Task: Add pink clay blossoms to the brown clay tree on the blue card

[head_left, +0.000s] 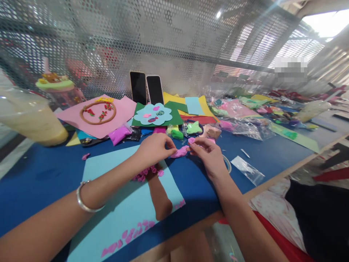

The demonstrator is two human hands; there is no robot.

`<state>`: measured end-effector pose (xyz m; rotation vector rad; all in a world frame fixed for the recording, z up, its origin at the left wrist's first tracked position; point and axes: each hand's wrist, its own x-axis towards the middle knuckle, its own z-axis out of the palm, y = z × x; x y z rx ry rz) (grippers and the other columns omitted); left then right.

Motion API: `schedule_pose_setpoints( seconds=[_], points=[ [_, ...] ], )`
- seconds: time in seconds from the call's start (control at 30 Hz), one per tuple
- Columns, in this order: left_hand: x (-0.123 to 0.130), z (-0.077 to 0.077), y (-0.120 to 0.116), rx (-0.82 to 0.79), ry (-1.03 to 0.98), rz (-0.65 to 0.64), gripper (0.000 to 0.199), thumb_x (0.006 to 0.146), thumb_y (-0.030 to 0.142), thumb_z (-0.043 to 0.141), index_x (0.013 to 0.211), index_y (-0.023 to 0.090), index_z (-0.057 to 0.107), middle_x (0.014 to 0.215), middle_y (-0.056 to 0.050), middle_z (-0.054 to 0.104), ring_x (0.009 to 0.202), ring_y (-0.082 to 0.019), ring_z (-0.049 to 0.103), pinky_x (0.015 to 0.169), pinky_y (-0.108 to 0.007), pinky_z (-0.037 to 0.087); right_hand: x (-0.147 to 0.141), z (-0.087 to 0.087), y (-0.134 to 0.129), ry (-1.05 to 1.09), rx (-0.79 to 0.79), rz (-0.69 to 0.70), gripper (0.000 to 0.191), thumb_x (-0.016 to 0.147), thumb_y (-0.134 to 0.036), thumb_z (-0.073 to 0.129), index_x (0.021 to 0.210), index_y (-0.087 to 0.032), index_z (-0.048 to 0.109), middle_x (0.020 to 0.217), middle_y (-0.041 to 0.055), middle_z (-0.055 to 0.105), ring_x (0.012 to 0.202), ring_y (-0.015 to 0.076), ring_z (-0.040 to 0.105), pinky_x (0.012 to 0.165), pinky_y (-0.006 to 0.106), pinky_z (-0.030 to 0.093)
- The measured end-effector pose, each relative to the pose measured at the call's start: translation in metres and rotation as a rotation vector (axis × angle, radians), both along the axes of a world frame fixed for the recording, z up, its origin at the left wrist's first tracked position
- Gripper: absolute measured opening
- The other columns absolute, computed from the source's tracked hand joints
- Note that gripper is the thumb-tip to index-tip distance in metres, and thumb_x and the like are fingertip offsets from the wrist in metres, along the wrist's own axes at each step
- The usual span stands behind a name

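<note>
My left hand [159, 145] is closed, thumb and finger pinching the left end of a pink clay lump [179, 152] just above the blue table. My right hand [205, 153] is closed too, with a small pink clay rose [191, 140] between thumb and forefinger, close to the lump's right end. Beneath my left forearm lies a light blue sheet [117, 203] with a brown clay trunk [160, 198]. Pink clay roses [141, 176] cluster at the top of the trunk, partly hidden by my wrist, and flat pink pieces [131, 234] line the sheet's lower edge.
Two phones [138, 88] lean on a perforated metal screen [174, 47]. A drink cup [40, 123] stands at the left. Clay packets [120, 134], coloured papers [109, 120] and plastic bags [248, 170] lie along the back and right. A tape roll [228, 163] is behind my right wrist.
</note>
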<state>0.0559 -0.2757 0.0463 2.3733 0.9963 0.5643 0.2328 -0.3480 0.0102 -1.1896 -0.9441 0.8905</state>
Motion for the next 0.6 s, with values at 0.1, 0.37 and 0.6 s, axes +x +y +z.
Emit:
schedule_pose_setpoints(
  seconds=[0.1, 0.37, 0.6],
  points=[
    [0.0018, -0.0039, -0.0033, 0.022, 0.005, 0.000, 0.015, 0.071, 0.033, 0.063, 0.066, 0.023, 0.072, 0.070, -0.003, 0.069, 0.062, -0.018, 0.057, 0.054, -0.025, 0.031, 0.0006, -0.0008, 0.0000, 0.002, 0.008, 0.016, 0.028, 0.063, -0.036, 0.078, 0.080, -0.019, 0.066, 0.074, 0.0008, 0.071, 0.070, 0.0173, 0.070, 0.069, 0.028, 0.055],
    [0.0065, -0.0033, -0.0082, 0.159, 0.184, -0.025, 0.016, 0.077, 0.021, 0.050, 0.073, 0.019, 0.066, 0.079, -0.004, 0.064, 0.072, -0.018, 0.057, 0.059, -0.026, 0.034, 0.0000, -0.0010, 0.0008, 0.084, 0.006, 0.052, 0.026, 0.060, -0.033, 0.081, 0.077, -0.020, 0.067, 0.070, 0.0002, 0.072, 0.069, 0.0171, 0.071, 0.069, 0.027, 0.055],
    [0.0097, -0.0059, -0.0094, 0.145, 0.171, -0.051, 0.018, 0.082, 0.016, 0.042, 0.077, 0.017, 0.059, 0.084, -0.004, 0.062, 0.075, -0.017, 0.056, 0.062, -0.026, 0.037, -0.0030, 0.0051, -0.0009, 0.198, 0.005, 0.036, 0.026, 0.056, -0.030, 0.083, 0.073, -0.019, 0.067, 0.069, 0.0002, 0.072, 0.074, 0.0175, 0.071, 0.066, 0.023, 0.054]
  ],
)
